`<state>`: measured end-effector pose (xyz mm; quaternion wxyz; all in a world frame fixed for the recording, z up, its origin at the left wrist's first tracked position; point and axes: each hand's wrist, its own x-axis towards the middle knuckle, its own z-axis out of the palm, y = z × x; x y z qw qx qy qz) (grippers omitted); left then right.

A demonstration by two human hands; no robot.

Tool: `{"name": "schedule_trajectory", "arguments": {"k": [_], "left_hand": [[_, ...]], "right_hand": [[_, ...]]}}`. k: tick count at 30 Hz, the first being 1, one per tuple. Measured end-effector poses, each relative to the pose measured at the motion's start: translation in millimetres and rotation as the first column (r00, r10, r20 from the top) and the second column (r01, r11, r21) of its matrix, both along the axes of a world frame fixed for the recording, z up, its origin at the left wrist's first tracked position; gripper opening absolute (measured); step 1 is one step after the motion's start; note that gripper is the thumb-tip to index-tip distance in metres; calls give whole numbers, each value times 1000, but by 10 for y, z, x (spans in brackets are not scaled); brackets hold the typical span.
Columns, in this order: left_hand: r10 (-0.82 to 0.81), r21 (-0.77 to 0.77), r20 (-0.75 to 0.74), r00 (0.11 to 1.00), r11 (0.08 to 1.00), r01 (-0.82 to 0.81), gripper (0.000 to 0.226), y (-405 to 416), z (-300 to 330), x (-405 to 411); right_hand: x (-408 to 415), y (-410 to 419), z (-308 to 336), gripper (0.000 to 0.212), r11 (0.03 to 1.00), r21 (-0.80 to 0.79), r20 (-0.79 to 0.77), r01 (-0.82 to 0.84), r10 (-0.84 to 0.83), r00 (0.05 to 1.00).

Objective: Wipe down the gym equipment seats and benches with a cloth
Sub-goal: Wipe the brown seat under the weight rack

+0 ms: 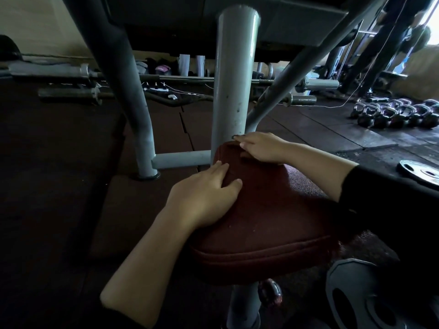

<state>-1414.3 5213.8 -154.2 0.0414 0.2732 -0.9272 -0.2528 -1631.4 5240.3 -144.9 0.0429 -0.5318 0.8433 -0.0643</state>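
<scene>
Head view looked down on a dark red padded seat [266,217] that filled the near middle, mounted on a grey post below it. The left hand [204,198] lay flat on the seat's left side, fingers straight and together, thumb spread toward the middle; it seemed to be pressing down, probably to steady the pad. The right hand [261,147] rested at the seat's far, narrow end, just beside the thick grey upright [234,77] of the machine frame, its fingers bent over the edge there. Something dark showed at its fingertips, but whether that was the cloth, and whether the fingers pinched it, could not be told in the dim light. No cloth was plainly visible anywhere, so the wiping appeared to be at the far end of the seat, if it was under way at all. A weight plate [363,302] lay near right on the floor, another plate [420,172] farther right, and a cluster of kettlebells [399,113] sat at far right. Barbells [71,72] lay along the far floor.
</scene>
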Motion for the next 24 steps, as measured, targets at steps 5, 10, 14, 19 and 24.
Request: {"name": "schedule_trajectory", "arguments": {"k": [5,10,14,19,24], "left_hand": [[3,6,0,1000,1000,-3,59,2,-9,-9],[4,-6,-21,1000,1000,-4,59,-10,-37,-18],[1,-8,-28,1000,1000,-2,59,-12,-40,-20],[-9,-37,-65,998,999,7,56,-2,-31,1],[81,6,-156,984,997,-81,53,20,-40,67]], "right_hand": [[-182,275,-37,43,993,34,-21,114,-114,993],[-106,338,-5,49,997,-13,27,78,-77,997],[-27,-5,38,43,998,-37,108,42,-38,993],[174,-213,-10,33,994,-57,71,-95,99,993],[152,75,4,36,963,-47,88,-267,270,959]]}}
